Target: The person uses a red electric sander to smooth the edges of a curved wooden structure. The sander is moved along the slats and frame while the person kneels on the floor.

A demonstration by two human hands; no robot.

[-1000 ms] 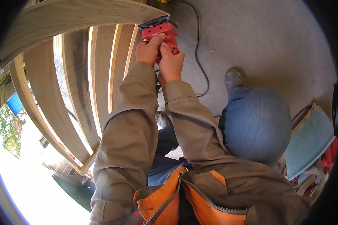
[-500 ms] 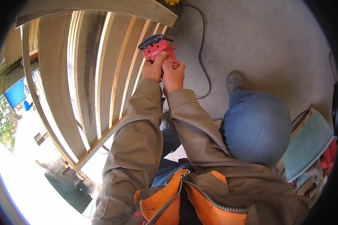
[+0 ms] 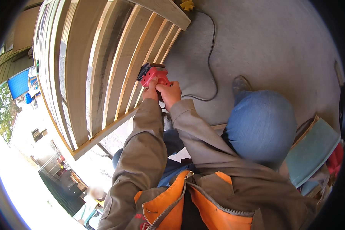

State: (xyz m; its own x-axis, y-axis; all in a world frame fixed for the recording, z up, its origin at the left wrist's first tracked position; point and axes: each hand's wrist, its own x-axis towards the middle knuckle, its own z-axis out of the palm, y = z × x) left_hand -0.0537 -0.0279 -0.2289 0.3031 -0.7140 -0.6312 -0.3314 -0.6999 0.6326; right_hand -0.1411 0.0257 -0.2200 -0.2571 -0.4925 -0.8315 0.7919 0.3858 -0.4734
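Observation:
A red corded power sander (image 3: 152, 74) presses against a wooden baluster of the railing (image 3: 103, 76). My left hand (image 3: 151, 91) grips its near left side and my right hand (image 3: 169, 93) wraps its rear right side; the two hands touch each other. A black cord (image 3: 212, 57) runs from the tool across the concrete floor to a yellow plug (image 3: 187, 5) at the top. My bent right knee in blue jeans (image 3: 261, 126) is raised to the right of my arms.
The wooden railing with several upright slats spans the left and top, with a street and buildings far below beyond it. A grey shoe (image 3: 240, 84) rests on the concrete floor (image 3: 280, 42). A teal board (image 3: 312, 153) and red items lie at the right edge.
Both hands and the sander have moved down the baluster toward the bottom rail, and the view has swung so the railing sits further left.

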